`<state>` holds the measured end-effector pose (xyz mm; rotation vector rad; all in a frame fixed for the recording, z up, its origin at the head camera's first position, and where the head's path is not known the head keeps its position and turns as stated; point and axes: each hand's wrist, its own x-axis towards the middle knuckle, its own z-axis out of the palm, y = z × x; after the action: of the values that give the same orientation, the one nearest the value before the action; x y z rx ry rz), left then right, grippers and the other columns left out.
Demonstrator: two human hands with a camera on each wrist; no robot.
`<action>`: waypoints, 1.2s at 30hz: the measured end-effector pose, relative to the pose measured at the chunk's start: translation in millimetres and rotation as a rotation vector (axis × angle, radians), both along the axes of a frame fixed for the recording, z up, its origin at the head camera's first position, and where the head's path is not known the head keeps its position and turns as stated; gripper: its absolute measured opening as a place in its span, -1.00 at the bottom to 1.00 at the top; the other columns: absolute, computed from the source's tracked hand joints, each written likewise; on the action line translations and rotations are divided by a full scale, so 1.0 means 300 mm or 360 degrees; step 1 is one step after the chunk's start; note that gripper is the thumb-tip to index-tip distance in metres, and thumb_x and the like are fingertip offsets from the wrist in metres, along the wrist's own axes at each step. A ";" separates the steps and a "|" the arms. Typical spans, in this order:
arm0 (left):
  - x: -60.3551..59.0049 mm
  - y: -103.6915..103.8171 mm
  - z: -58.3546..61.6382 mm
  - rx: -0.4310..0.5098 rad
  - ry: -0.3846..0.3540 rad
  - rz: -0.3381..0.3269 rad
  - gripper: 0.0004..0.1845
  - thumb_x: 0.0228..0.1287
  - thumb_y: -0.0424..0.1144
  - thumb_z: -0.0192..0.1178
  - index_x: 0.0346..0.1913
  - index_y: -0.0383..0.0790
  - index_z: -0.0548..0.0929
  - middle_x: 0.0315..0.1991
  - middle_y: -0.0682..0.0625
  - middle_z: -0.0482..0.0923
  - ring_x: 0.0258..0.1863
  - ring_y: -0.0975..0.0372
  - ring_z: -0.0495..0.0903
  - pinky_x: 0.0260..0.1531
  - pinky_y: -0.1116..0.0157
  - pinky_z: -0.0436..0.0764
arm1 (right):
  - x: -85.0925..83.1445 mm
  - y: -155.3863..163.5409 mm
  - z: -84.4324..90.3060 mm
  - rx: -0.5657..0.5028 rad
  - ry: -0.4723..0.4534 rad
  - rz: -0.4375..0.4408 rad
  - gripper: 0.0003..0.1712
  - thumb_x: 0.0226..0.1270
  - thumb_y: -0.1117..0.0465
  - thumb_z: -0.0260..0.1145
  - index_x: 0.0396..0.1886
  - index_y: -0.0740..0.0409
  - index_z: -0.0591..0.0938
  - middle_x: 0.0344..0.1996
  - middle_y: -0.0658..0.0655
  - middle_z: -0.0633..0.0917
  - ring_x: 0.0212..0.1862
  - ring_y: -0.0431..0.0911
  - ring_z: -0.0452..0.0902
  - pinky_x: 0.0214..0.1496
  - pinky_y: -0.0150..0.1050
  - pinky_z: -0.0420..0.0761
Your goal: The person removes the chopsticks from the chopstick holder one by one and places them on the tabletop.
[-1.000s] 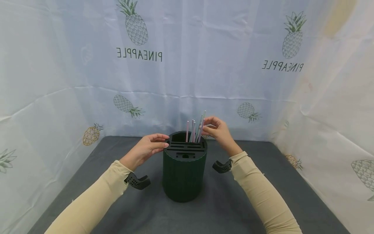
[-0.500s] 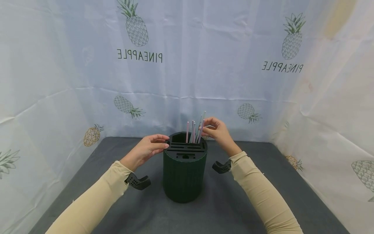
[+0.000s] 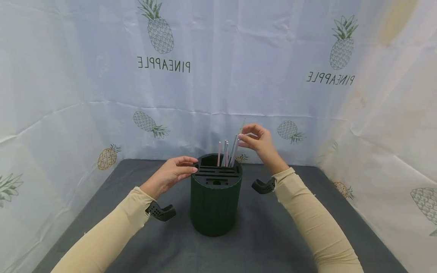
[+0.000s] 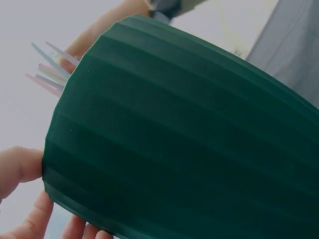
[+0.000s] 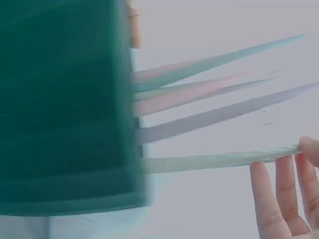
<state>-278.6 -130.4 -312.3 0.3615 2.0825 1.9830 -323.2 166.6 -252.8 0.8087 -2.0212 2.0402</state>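
Right hand [image 3: 259, 142] pinches a green straw [image 5: 214, 162]; left hand [image 3: 172, 172], fingers straight, steadies the holder [image 3: 216, 201]. A tilted pull could bend the straw or snag its neighbours.

Head view: we look forward and down from above, moderate range, over both forearms onto grey worktop [image 3: 273, 242]; backdrop sheet beyond.

Left wrist view: we sit very close behind left-hand fingers [image 4: 30, 221], facing ribbed wall of green holder [image 4: 189, 134]; wall fills frame, straws [image 4: 50, 74] poking past far rim.

Right wrist view: we sit close below right-hand fingers [image 5: 271, 199], facing sideways along straws [image 5: 209, 104] toward holder [image 5: 60, 104], blurred.

Shared by all three: holder and straws above it.
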 end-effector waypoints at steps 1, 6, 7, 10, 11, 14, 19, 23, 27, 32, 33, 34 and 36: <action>0.000 0.001 0.000 -0.0002 0.0000 -0.0003 -0.50 0.30 -0.36 0.22 0.27 -0.36 0.41 0.26 -0.21 0.31 0.13 0.12 0.48 0.35 0.03 0.35 | 0.000 0.003 0.022 -0.0043 0.0029 -0.0004 -0.79 0.30 0.44 0.27 -0.13 0.13 0.55 -0.22 0.02 0.58 -0.16 -0.17 0.65 -0.06 -0.17 0.71; -0.001 0.004 -0.002 0.0000 -0.0007 0.0003 -0.50 0.29 -0.36 0.22 0.28 -0.35 0.41 0.27 -0.21 0.31 0.15 0.10 0.47 0.35 0.03 0.35 | 0.002 0.027 0.158 -0.0252 0.0180 -0.0016 -0.72 0.28 0.49 0.26 -0.09 0.13 0.58 -0.27 0.04 0.59 -0.23 -0.13 0.65 -0.14 -0.18 0.73; -0.001 0.004 -0.002 -0.0004 -0.0006 0.0002 -0.50 0.30 -0.36 0.22 0.28 -0.35 0.41 0.27 -0.21 0.31 0.15 0.09 0.47 0.35 0.03 0.35 | 0.002 0.035 0.188 -0.0302 0.0204 -0.0017 -0.71 0.27 0.50 0.26 -0.07 0.13 0.58 -0.28 0.06 0.59 -0.24 -0.12 0.66 -0.15 -0.18 0.73; 0.000 0.005 -0.003 -0.0005 -0.0009 0.0009 -0.50 0.30 -0.35 0.23 0.27 -0.35 0.41 0.26 -0.21 0.32 0.16 0.08 0.46 0.35 0.03 0.35 | 0.005 0.064 0.276 -0.0469 0.0254 -0.0039 -0.66 0.23 0.51 0.29 -0.04 0.14 0.59 -0.30 0.10 0.59 -0.27 -0.07 0.66 -0.21 -0.18 0.74; 0.000 0.004 -0.003 -0.0006 -0.0010 0.0011 -0.51 0.30 -0.35 0.23 0.27 -0.35 0.42 0.26 -0.21 0.32 0.17 0.08 0.46 0.35 0.03 0.35 | 0.006 0.076 0.301 -0.0517 0.0268 -0.0061 -0.64 0.21 0.51 0.31 -0.03 0.14 0.60 -0.31 0.12 0.59 -0.28 -0.06 0.66 -0.22 -0.18 0.74; -0.001 0.003 -0.003 -0.0012 -0.0007 0.0009 -0.51 0.30 -0.34 0.23 0.27 -0.35 0.42 0.27 -0.21 0.32 0.18 0.07 0.45 0.35 0.03 0.35 | 0.011 0.122 0.357 -0.0622 0.0256 -0.0132 -0.58 0.16 0.48 0.38 0.03 0.15 0.61 -0.29 0.14 0.59 -0.27 -0.03 0.66 -0.25 -0.18 0.75; 0.003 -0.003 -0.002 -0.0014 -0.0003 0.0010 -0.50 0.31 -0.34 0.22 0.28 -0.35 0.40 0.30 -0.22 0.28 0.21 0.04 0.43 0.36 0.03 0.34 | 0.013 0.194 0.334 -0.0556 0.0042 -0.0242 -0.46 0.14 0.41 0.42 0.16 0.17 0.56 -0.26 0.11 0.64 -0.21 -0.05 0.66 -0.21 -0.21 0.74; 0.005 -0.008 -0.002 -0.0019 0.0006 0.0015 -0.49 0.32 -0.33 0.22 0.29 -0.35 0.39 0.30 -0.23 0.27 0.22 0.04 0.42 0.36 0.03 0.34 | -0.015 0.230 0.189 -0.0324 -0.0203 -0.0293 -0.39 0.22 0.35 0.37 0.28 0.21 0.47 -0.26 0.03 0.66 -0.19 -0.13 0.66 -0.15 -0.26 0.73; 0.002 -0.006 -0.005 -0.0017 0.0016 0.0006 -0.49 0.32 -0.32 0.23 0.29 -0.35 0.39 0.31 -0.23 0.28 0.20 0.05 0.44 0.36 0.03 0.34 | -0.054 0.246 -0.012 0.0013 -0.0443 -0.0329 -0.37 0.32 0.28 0.31 0.37 0.20 0.38 -0.11 0.06 0.63 -0.15 -0.21 0.65 -0.06 -0.26 0.70; 0.002 0.000 -0.008 -0.0013 0.0012 0.0005 -0.50 0.31 -0.34 0.22 0.28 -0.35 0.40 0.29 -0.22 0.29 0.17 0.08 0.46 0.35 0.03 0.35 | -0.099 0.232 -0.250 0.0370 -0.0634 -0.0381 -0.35 0.34 0.22 0.32 0.39 0.19 0.38 0.08 0.28 0.60 -0.07 -0.07 0.67 0.01 -0.14 0.69; 0.003 0.000 -0.008 -0.0013 0.0012 0.0005 -0.50 0.31 -0.34 0.22 0.28 -0.35 0.40 0.29 -0.22 0.29 0.17 0.08 0.46 0.35 0.03 0.35 | -0.107 0.226 -0.290 0.0397 -0.0668 -0.0381 -0.36 0.34 0.23 0.32 0.39 0.19 0.38 0.09 0.31 0.60 -0.04 -0.03 0.67 0.01 -0.12 0.69; 0.003 0.000 -0.008 -0.0016 0.0012 0.0006 -0.50 0.31 -0.34 0.22 0.28 -0.35 0.40 0.29 -0.22 0.29 0.16 0.09 0.46 0.35 0.03 0.35 | -0.114 0.220 -0.326 0.0421 -0.0694 -0.0381 -0.37 0.34 0.24 0.31 0.38 0.21 0.39 0.10 0.34 0.60 -0.02 0.01 0.66 0.01 -0.12 0.69; 0.003 0.000 -0.007 -0.0017 0.0011 0.0011 -0.50 0.31 -0.35 0.22 0.28 -0.35 0.40 0.28 -0.22 0.29 0.16 0.09 0.47 0.35 0.03 0.36 | -0.127 0.208 -0.387 0.0458 -0.0745 -0.0363 -0.40 0.35 0.26 0.29 0.36 0.23 0.41 0.13 0.36 0.59 0.05 0.07 0.63 0.01 -0.11 0.69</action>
<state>-277.6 -130.3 -314.5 0.3604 2.1002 1.9767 -361.2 229.1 -368.8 0.1179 -2.5534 1.9673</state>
